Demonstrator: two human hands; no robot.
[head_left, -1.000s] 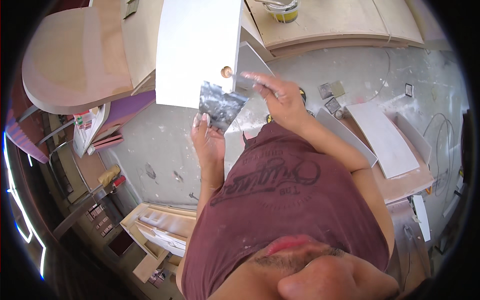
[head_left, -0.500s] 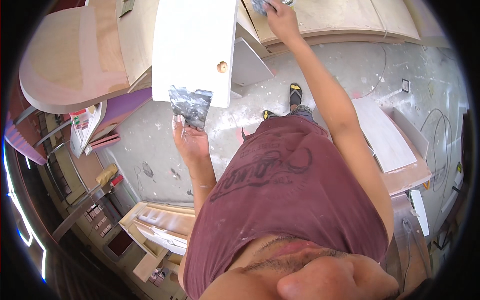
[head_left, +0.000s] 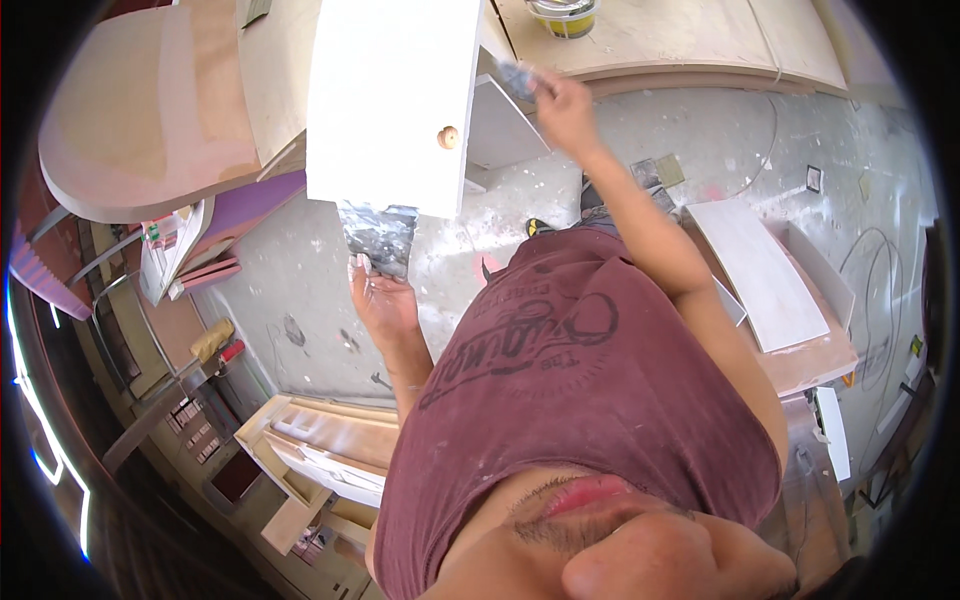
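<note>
My left hand, its fingertips smeared white, grips a wide dark putty-smeared scraper from below. The scraper's top edge meets the near end of a white board, which has a round hole close to its right edge. To the right of that board, my right hand is closed on a smaller putty knife with a pale, smeared blade, blurred by motion. Beyond my right hand, a yellow-and-white tub stands on a plywood surface.
A rounded wooden panel lies at the far left. White boards rest on a low stand at the right. A wooden drawer frame is at the lower left. A cable trails over the paint-spotted concrete floor.
My right hand has come nearer and down from beside the tub, bringing the putty knife toward the white board's right edge. The left scraper has shifted slightly lower at the board's end.
</note>
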